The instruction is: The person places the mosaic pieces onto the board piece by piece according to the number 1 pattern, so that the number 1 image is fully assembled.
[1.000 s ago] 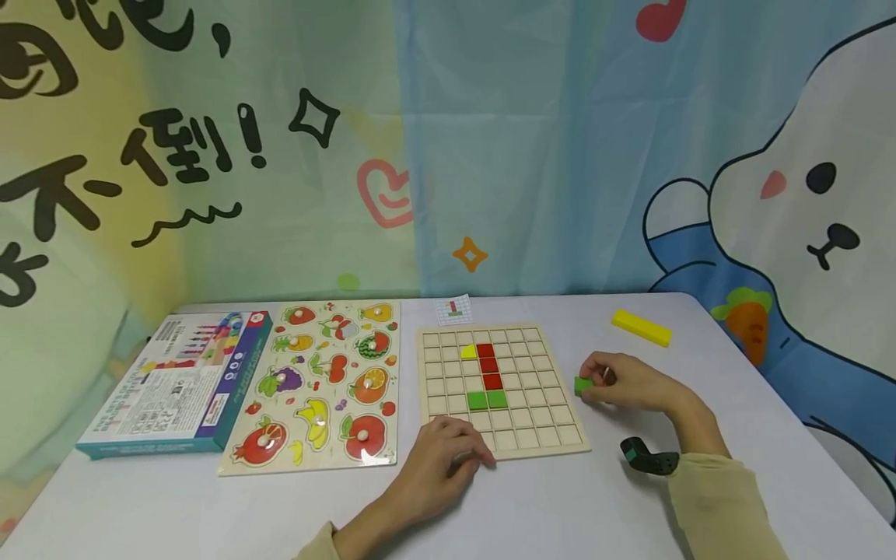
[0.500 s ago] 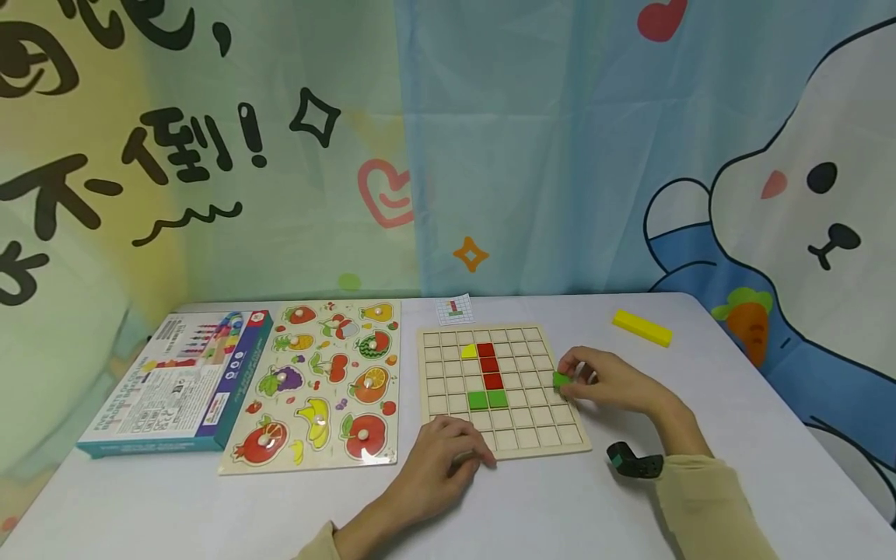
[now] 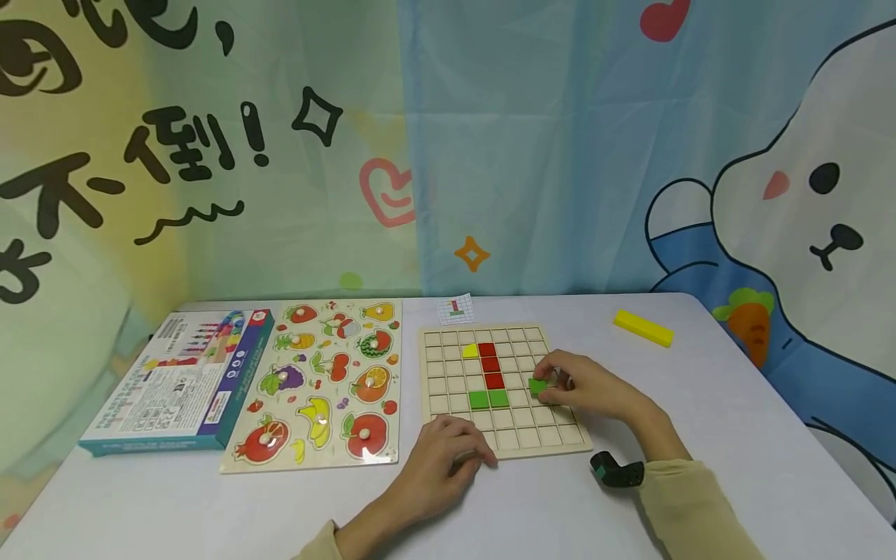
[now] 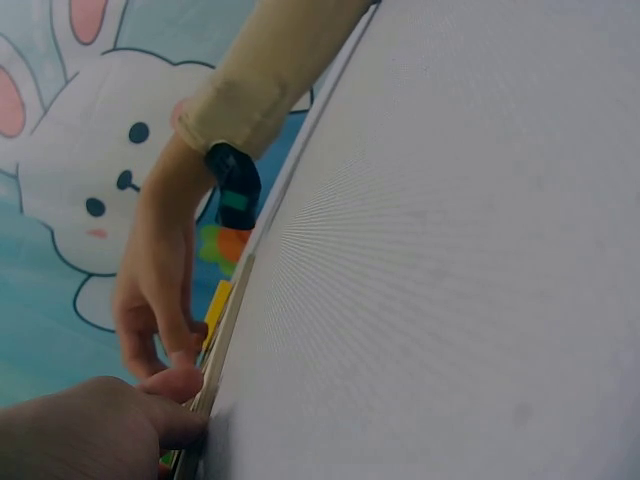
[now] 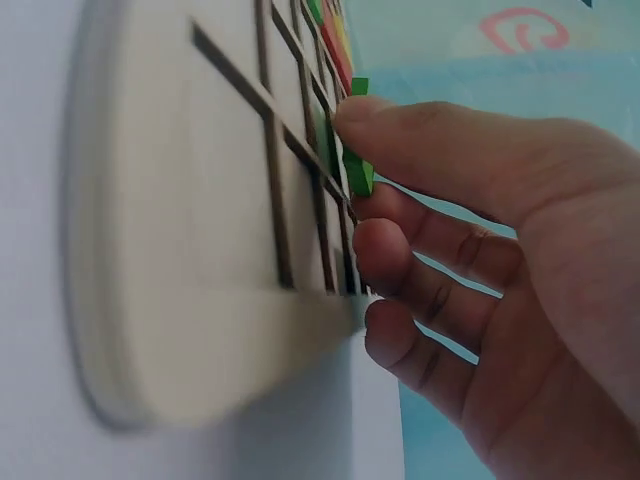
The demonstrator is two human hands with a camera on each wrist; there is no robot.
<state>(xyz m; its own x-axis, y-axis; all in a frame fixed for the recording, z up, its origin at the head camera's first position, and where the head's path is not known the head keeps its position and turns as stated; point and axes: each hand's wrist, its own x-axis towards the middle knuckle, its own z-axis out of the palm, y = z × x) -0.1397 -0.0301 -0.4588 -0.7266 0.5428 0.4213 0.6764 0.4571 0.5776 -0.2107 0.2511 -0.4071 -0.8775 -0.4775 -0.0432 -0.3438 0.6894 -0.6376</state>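
A wooden grid board [image 3: 514, 443] lies on the table in the head view, bearing a yellow piece [image 3: 470, 351], a column of red squares [image 3: 491, 364] and a pair of green squares [image 3: 488, 399]. My right hand [image 3: 591, 386] pinches a small green block [image 3: 537, 387] between thumb and fingers, over the right half of the board. In the right wrist view this green block [image 5: 359, 180] stands out from under the thumb, close over the grid. My left hand [image 3: 446, 467] rests at the board's front left corner with its fingers loosely bent.
A small printed card [image 3: 456, 309] lies behind the board. To its left are a fruit puzzle board [image 3: 329, 404] and a flat box [image 3: 175, 381]. A yellow bar [image 3: 643, 328] lies at the back right. A cartoon curtain [image 3: 532, 155] hangs behind the table.
My right hand has moved left with the green block, from the table beside the board to over the grid. The left hand has stayed in place.
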